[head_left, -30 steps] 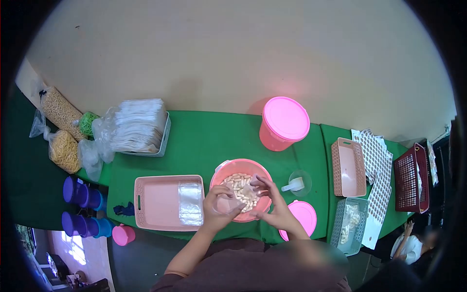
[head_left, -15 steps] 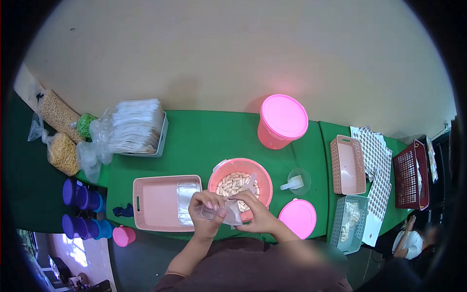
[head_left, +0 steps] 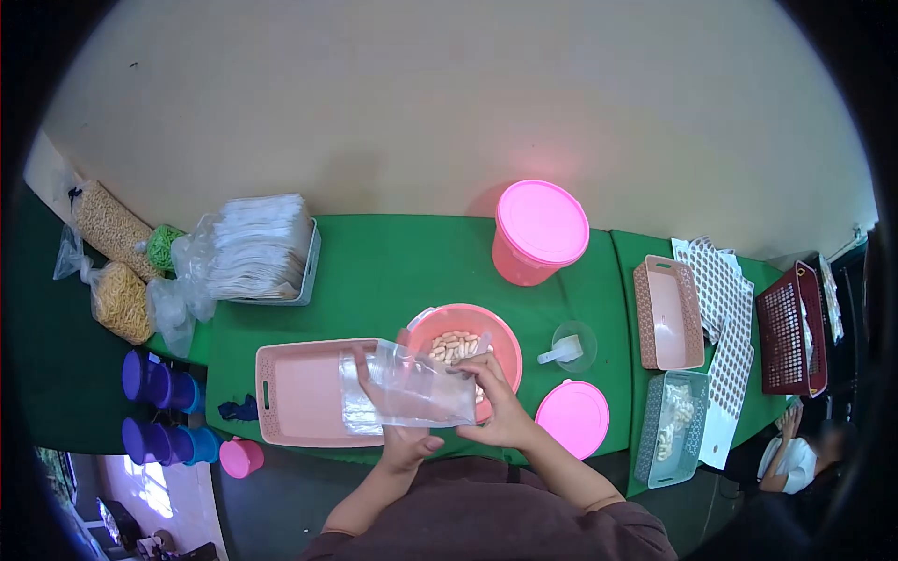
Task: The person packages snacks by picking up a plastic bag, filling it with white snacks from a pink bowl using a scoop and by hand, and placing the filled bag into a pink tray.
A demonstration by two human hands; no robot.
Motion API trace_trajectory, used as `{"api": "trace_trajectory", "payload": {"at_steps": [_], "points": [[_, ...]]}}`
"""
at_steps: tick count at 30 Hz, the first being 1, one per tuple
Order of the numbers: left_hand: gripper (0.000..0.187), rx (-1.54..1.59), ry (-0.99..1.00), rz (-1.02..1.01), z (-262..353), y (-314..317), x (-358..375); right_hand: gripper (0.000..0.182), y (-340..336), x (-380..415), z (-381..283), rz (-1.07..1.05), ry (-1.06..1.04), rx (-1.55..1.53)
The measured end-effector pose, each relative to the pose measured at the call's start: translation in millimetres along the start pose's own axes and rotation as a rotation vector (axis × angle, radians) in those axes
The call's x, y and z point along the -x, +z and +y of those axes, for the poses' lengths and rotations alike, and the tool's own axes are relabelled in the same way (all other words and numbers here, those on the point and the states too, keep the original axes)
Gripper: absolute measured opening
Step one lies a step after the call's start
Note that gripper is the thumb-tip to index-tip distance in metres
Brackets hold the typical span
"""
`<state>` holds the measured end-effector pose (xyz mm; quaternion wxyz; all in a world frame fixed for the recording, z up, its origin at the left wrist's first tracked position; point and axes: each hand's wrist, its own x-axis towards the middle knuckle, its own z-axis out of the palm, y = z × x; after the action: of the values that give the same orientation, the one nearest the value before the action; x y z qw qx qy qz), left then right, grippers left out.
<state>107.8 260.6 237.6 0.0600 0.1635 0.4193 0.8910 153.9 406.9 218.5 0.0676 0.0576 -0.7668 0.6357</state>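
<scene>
A clear plastic bag is stretched flat in front of me, above the pink bucket. My right hand pinches its right end between thumb and fingers. My left hand is at the bag's left side, fingers stretched out and apart, partly behind the see-through plastic. Pale, finger-shaped snack pieces lie in the bucket with a translucent scoop among them. Left of the bucket, a pink tray holds a stack of clear bags at its right end.
A lidded pink tub stands behind the bucket. To the right are a pink lid, a clear bowl with a white scoop, and baskets. A basket of white packets and bagged snacks sit left. A person is far right.
The bag, bunched between both hands before, is now spread out flat. My left hand has gone from a closed grip to stretched fingers.
</scene>
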Motion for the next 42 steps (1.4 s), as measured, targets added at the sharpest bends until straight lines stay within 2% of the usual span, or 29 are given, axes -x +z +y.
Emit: {"api": "trace_trajectory", "payload": {"at_steps": [1, 3, 4, 5, 6, 7, 8, 10, 12, 14, 18, 20, 22, 23, 25, 26, 28, 29, 31, 32, 34, 38, 40, 41, 42], "points": [[0.118, 0.001, -0.005, -0.005, -2.6, -4.0, 3.8, 0.077, 0.0, -0.8, -1.4, -0.035, -0.014, 0.091], [0.103, -0.209, -0.123, 0.001, -1.1, -11.7, 7.5, 0.084, 4.4, 2.5, 0.4, -0.067, -0.022, 0.180], [0.103, -0.210, -0.124, -0.002, 2.4, -14.3, 6.5, 0.089, 9.3, 5.4, 4.8, -0.017, -0.007, -0.001], [0.096, -0.126, -0.139, 0.040, 8.0, -16.1, 5.3, 0.095, 12.2, 6.5, 7.0, 0.031, 0.007, -0.182], [0.088, -0.042, -0.152, 0.082, 13.5, -14.9, 3.0, 0.095, 11.8, 4.2, 3.2, 0.032, 0.004, -0.182], [0.083, 0.009, -0.025, 0.076, 16.2, -10.1, -0.7, 0.096, 10.3, 0.8, -3.8, 0.024, 0.116, -0.822], [0.083, 0.009, -0.024, 0.076, 20.8, -8.1, -1.6, 0.098, 9.1, -1.3, -7.5, 0.014, 0.234, -1.461], [0.084, 0.110, 0.104, 0.059, 29.0, -7.6, -2.5, 0.092, 4.3, 0.1, -6.9, -0.062, 0.239, -1.454], [0.091, 0.116, 0.109, 0.087, 32.7, -9.8, 1.5, 0.094, 3.4, 1.3, -12.2, -0.076, 0.283, -1.359], [0.096, 0.191, 0.135, 0.004, 37.6, -7.3, 5.3, 0.093, 8.1, 4.1, -11.1, -0.122, 0.277, -1.401], [0.104, 0.166, 0.096, -0.030, 43.2, -2.0, 12.1, 0.098, 20.7, 11.8, -19.1, -0.229, 0.292, -1.410], [0.104, 0.126, 0.092, -0.028, 46.9, -2.1, 12.4, 0.104, 22.4, 13.7, -21.1, -0.240, 0.310, -1.450], [0.098, 0.102, 0.211, -0.046, 48.6, -3.0, 10.1, 0.105, 22.1, 15.9, -22.9, -0.268, 0.348, -1.416], [0.098, 0.103, 0.210, -0.048, 48.5, -4.6, 9.8, 0.105, 21.3, 16.4, -23.4, -0.266, 0.347, -1.416], [0.097, -0.037, 0.343, -0.056, 47.6, -9.7, 9.7, 0.108, 20.0, 16.7, -24.1, -0.259, 0.396, -1.466], [0.097, -0.037, 0.344, -0.055, 48.5, -12.6, 10.6, 0.108, 21.0, 17.0, -23.0, -0.259, 0.397, -1.465], [0.096, -0.264, 0.380, -0.018, 51.4, -18.0, 12.3, 0.096, 25.0, 19.3, -16.5, -0.271, 0.340, -1.648], [0.096, -0.264, 0.381, -0.017, 53.3, -19.6, 11.6, 0.096, 27.1, 23.7, -8.5, -0.272, 0.341, -1.647], [0.088, -0.424, 0.416, -0.071, 59.3, -18.7, 8.1, 0.083, 30.2, 28.2, 1.0, -0.292, 0.452, -1.689], [0.088, -0.424, 0.417, -0.069, 60.8, -15.9, 6.3, 0.083, 30.8, 31.3, 3.0, -0.294, 0.453, -1.688], [0.082, -0.335, 0.390, -0.011, 63.1, -10.4, 3.9, 0.072, 31.5, 28.4, -11.7, -0.246, 0.408, -1.545], [0.082, -0.363, 0.354, -0.050, 64.5, -17.3, 3.8, 0.069, 28.7, 24.2, -15.1, -0.214, 0.445, -1.315], [0.079, -0.219, 0.328, -0.159, 58.7, -32.1, 5.4, 0.066, 26.1, 22.4, -16.6, -0.143, 0.367, -0.793], [0.079, -0.220, 0.330, -0.159, 54.0, -36.0, 6.4, 0.066, 26.5, 21.9, -18.3, -0.145, 0.366, -0.792], [0.076, -0.074, 0.290, -0.116, 52.1, -34.9, 5.0, 0.064, 27.6, 22.0, -20.6, -0.092, 0.379, -0.762]]}}
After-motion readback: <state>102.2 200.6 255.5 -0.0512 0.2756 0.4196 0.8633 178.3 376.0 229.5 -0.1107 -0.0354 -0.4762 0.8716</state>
